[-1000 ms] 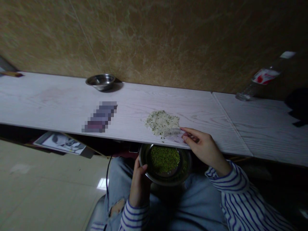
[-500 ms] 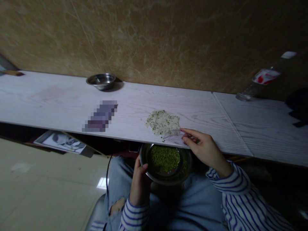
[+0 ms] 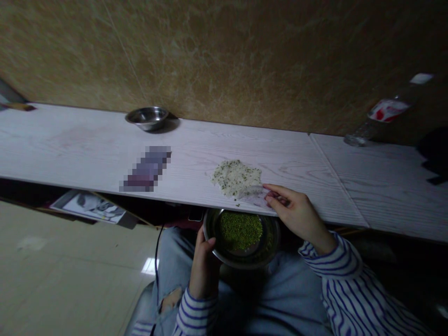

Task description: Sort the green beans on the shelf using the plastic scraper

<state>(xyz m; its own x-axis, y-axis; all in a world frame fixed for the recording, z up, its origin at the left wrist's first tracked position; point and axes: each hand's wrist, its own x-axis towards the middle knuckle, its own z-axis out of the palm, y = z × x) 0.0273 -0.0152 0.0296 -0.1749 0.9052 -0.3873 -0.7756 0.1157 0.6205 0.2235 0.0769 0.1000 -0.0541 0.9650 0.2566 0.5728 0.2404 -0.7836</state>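
Note:
A steel bowl (image 3: 269, 252) is below the front edge of the table, over my lap, with a bed of small green beans (image 3: 241, 229) inside. My left hand (image 3: 205, 259) grips its left rim, thumb on top and the other fingers mostly hidden. On the tabletop lies a flat pile of white rice (image 3: 233, 182) speckled with green beans. Between thumb and fingers of my right hand (image 3: 292, 207) is a thin, clear plastic sheet (image 3: 254, 194), resting at the near right side of the pile, close to the table edge.
Against the wall stands another steel bowl (image 3: 147, 119). A pixelated flat object (image 3: 149, 169) lies left of the pile. To the right is a clear plastic bottle (image 3: 385, 112) with a red and white label, beside a black object (image 3: 434, 154). A drawer-like tray (image 3: 91, 207) shows below the tabletop.
Almost nothing differs. The plastic sheet in my right hand tilts slightly at the pile's edge, while the bowl and my left hand stay in place.

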